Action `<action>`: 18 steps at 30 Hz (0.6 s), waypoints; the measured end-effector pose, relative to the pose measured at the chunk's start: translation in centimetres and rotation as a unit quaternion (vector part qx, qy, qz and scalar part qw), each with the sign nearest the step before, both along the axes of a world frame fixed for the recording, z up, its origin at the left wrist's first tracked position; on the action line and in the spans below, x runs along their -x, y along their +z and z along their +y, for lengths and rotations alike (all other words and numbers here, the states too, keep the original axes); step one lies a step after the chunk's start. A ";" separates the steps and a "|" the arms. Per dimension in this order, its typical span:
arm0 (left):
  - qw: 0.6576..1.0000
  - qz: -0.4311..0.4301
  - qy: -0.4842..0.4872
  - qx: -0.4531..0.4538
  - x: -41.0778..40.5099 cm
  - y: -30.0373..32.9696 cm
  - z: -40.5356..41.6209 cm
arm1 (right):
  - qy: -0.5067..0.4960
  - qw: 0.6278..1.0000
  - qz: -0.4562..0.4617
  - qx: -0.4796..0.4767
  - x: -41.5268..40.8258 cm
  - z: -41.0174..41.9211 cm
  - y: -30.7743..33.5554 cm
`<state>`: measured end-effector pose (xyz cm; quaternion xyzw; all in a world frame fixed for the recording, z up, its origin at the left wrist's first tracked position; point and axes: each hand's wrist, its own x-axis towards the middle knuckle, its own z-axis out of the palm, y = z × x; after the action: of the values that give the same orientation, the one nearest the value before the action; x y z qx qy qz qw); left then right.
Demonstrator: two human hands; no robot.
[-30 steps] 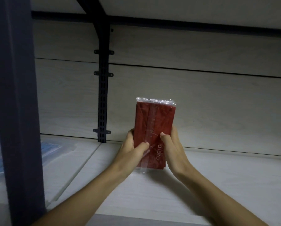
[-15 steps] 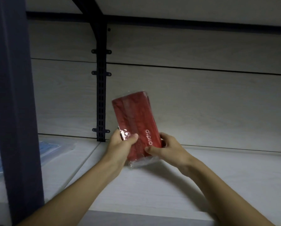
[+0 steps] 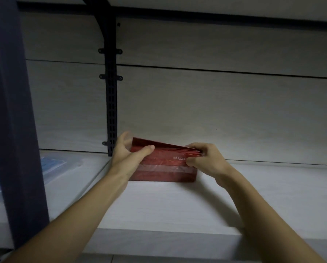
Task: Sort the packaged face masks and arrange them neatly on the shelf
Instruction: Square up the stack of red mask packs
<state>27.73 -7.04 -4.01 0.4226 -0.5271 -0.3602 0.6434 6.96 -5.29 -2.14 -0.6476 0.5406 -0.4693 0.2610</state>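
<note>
A red packaged face mask [image 3: 163,165] in clear plastic lies on its long side on the pale wooden shelf [image 3: 177,209], its lower edge resting on the board near the back wall. My left hand [image 3: 128,154] grips its left end, thumb across the front. My right hand [image 3: 204,158] pinches its upper right corner. The pack leans slightly back towards the wall. White lettering shows on its front, partly hidden by my right fingers.
A dark slotted bracket rail [image 3: 111,101] runs up the back wall just left of the pack. A dark upright post [image 3: 12,120] stands at the near left. Blue packaged masks [image 3: 50,166] lie on the neighbouring shelf section to the left.
The red pack was held upright above the shelf; both hands turned it sideways and lowered it, so it now rests on its long edge on the shelf.
</note>
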 end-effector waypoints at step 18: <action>0.990 -0.064 -0.073 -0.097 -0.1 -1.7 -0.5 | -0.081 0.979 -0.185 -0.019 -0.2 -1.1 -1.2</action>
<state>27.83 -7.57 -5.69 0.4655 -0.5594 -0.4282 0.5358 7.11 -6.39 -3.32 -0.4991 0.5423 -0.5899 0.3298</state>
